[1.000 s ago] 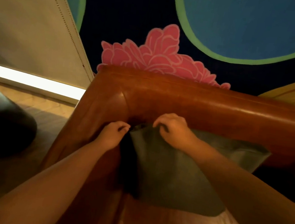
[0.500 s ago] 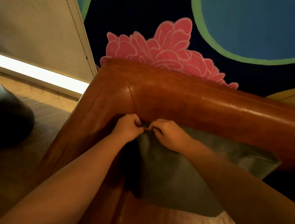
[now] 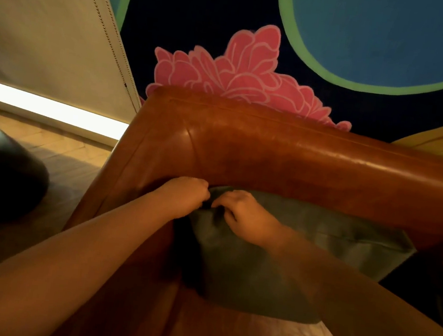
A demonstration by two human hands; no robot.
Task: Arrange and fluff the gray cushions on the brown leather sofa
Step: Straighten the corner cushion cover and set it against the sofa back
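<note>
Nearest us, our two bare forearms reach forward over the seat of the brown leather sofa (image 3: 285,158), whose glossy cushion shows at the bottom of the view. The gray cushion (image 3: 272,267) stands propped in the sofa's corner, leaning against the backrest with its left edge by the armrest. Our left hand (image 3: 184,195) curls its fingers around the cushion's upper left corner, and our right hand (image 3: 243,211) sits just beside it, fingers bent and pinching the fabric along the top edge; the fingertips of both hands are tucked into the cloth, so we cannot tell exactly how they meet. Beyond the sofa's back rises a dark wall mural (image 3: 242,70) with a pink flower and blue shapes edged in green. To the left lie a wooden floor (image 3: 72,156) and a beige blind (image 3: 44,37) with a bright strip of light beneath it.
</note>
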